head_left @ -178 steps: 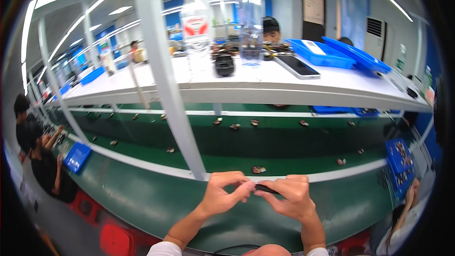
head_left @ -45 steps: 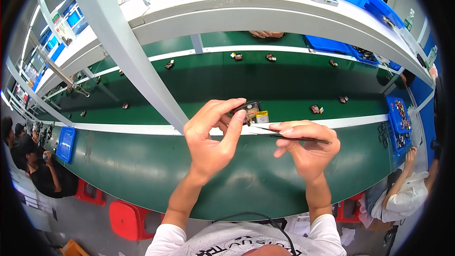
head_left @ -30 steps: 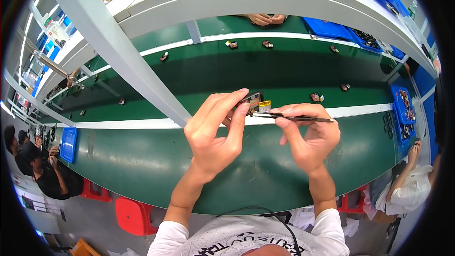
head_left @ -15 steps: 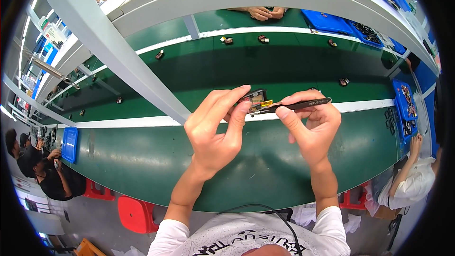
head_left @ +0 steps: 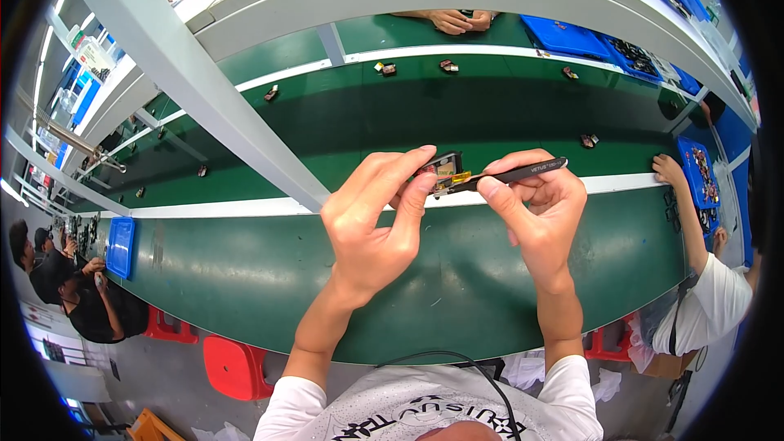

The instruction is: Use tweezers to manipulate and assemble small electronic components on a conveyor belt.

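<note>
Small dark rectangular component with a yellow flex tab sits pinched at the fingertips of my left hand, held up in the air above the green conveyor belt, roughly at the middle of my view. I see the index finger and thumb pressed together on its left end, so the yellow tab sticks out to the right, toward my other hand.

My right hand is closed around a pair of black slim tweezers, thumb and forefinger squeezing the shaft. The tweezers' long axis runs nearly level, left to right, with the rear end rising slightly at the right. Their tips point left and meet the component at the yellow tab; I judge them touching it, though I cannot tell whether the tips actually clamp the tab or only rest against it.

So the relation that matters: the part lies directly left of the tweezer grip, in line with the tool's axis, and the tab's free end faces the tips. The left hand is the one bearing the part; the right only reaches it through the tool.

Beyond my hands, small dark parts lie spaced along the belt, well apart from what I hold. Another person's arm reaches onto the belt at the right, near a blue tray.
</note>
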A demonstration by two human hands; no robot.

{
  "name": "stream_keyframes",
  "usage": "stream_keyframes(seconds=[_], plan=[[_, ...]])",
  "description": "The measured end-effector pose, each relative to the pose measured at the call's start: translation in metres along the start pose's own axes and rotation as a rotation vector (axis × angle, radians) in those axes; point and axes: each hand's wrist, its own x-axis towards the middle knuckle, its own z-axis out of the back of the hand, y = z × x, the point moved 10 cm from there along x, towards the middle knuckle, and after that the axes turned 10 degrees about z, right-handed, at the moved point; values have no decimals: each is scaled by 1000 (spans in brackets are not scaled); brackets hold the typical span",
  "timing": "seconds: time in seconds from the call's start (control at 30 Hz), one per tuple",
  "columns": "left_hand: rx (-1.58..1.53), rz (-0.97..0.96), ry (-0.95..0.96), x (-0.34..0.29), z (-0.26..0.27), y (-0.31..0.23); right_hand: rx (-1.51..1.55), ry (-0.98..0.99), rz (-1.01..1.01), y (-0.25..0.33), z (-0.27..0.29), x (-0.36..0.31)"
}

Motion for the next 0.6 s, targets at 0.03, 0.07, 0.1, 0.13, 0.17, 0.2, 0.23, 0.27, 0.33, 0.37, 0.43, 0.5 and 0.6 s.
stream_keyframes(seconds=[0.03, 0.07, 0.1, 0.13, 0.17, 0.2, 0.23, 0.27, 0.33, 0.37, 0.43, 0.5, 0.6], plan=[[2, 1, -2, 0, 0, 0, 2, 2, 0, -1, -1, 0], [18, -14, -3, -1, 0, -1, -2, 7, 17, -1, -1, 1], [30, -28, -3, -1, -1, -2, -10, 10, 34, -1, 0, 1], [28, -27, -2, -1, -2, -2, -12, 10, 34, -2, 1, 1], [31, -37, 0, -1, -2, -3, -17, 19, 55, -1, 1, 2], [35, -47, 1, -1, -3, -3, -20, 28, 77, 1, 0, 3], [35, -47, 1, -1, -3, -3, -20, 28, 76, 0, 1, 3], [28, -42, 6, 0, -3, -2, -13, 36, 67, -1, 1, 3], [19, -39, 12, 0, -3, -2, -8, 42, 58, -3, 1, 4], [-68, 52, 60, 1, -5, 7, 40, 33, 58, -4, 1, 4], [-156, 139, 106, 2, -6, 14, 89, 25, 62, -7, 3, 4], [-342, 310, 221, 1, -15, 28, 95, 66, 121, -5, 1, 4], [-471, 368, 268, 0, -19, 35, 139, 76, 219, -7, 0, 3]])
